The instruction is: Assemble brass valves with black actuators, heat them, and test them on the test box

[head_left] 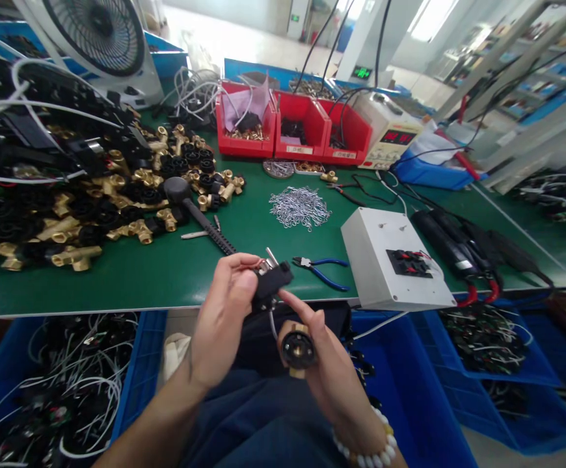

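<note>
My left hand [227, 315] is closed on a black plastic housing [272, 283] with a metal pin and a short white cable on it. Below and to the right, my right hand [329, 357] grips a brass valve fitting with a round black cap [297, 349]. Its index finger reaches up to the housing's lower edge. Blue-handled pliers [324, 265] lie on the green bench just beyond my hands. A pile of small metal clips [300, 208] lies farther back. A black rubber mallet [180, 194] rests with its handle toward my left hand.
Brass valves [68, 227] crowd the bench's left side, near a fan [95, 32]. Red bins [300, 133] and a power supply [390, 130] stand behind. A white box [385, 279] sits at right. Blue crates [141, 364] flank my lap below the bench edge.
</note>
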A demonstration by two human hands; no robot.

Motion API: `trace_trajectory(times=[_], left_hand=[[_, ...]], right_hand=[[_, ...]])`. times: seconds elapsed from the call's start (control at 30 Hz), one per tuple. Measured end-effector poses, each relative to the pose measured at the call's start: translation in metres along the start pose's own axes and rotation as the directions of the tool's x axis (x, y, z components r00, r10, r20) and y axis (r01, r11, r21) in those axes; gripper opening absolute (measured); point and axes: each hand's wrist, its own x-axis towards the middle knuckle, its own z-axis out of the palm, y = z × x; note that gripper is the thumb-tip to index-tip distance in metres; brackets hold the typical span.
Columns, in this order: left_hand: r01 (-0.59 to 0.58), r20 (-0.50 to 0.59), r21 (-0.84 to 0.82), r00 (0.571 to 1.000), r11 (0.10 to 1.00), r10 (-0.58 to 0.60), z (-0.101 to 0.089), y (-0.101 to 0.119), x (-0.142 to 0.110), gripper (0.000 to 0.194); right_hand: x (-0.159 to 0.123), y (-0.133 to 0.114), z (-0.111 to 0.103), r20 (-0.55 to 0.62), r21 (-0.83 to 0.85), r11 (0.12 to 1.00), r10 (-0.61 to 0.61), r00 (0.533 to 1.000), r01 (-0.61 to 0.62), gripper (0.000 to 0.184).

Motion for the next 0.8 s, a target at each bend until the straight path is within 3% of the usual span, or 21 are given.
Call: trace_trajectory(times=[0.07,0.17,0.33,0.63,0.8], left_hand=[[0.123,-0.03,-0.277,0.99,0.953,-0.137,-0.002,0.0,0.008,0.044],[0.148,-0.022,-0.421,0.985,0.895,-0.173,-0.003,0.001,0.012,0.051],[0.12,-0.034,-0.39,0.989,0.913,-0.144,-0.003,0.005,0.003,0.049],[0.075,-0.018,-0.383,0.996,0.921,-0.089,-0.003,0.011,-0.001,0.043],[0.014,-0.017,-0.28,1.0,0.96,-0.02,-0.002,0.012,-0.008,0.043]], right_hand=[[-0.002,-0.003,-0.002,0.018,0.056,0.998,0.017,1.0,-0.018,0.056],[-0.005,-0.006,-0.004,0.107,0.115,0.993,-0.042,0.993,0.029,0.043],[-0.012,-0.006,-0.003,0.199,0.049,0.998,-0.039,0.979,0.029,0.05],[-0.015,-0.007,0.002,0.225,0.034,0.993,-0.116,0.968,0.111,0.036],[-0.016,-0.008,0.006,0.204,-0.007,0.994,-0.104,0.974,0.108,0.042]])
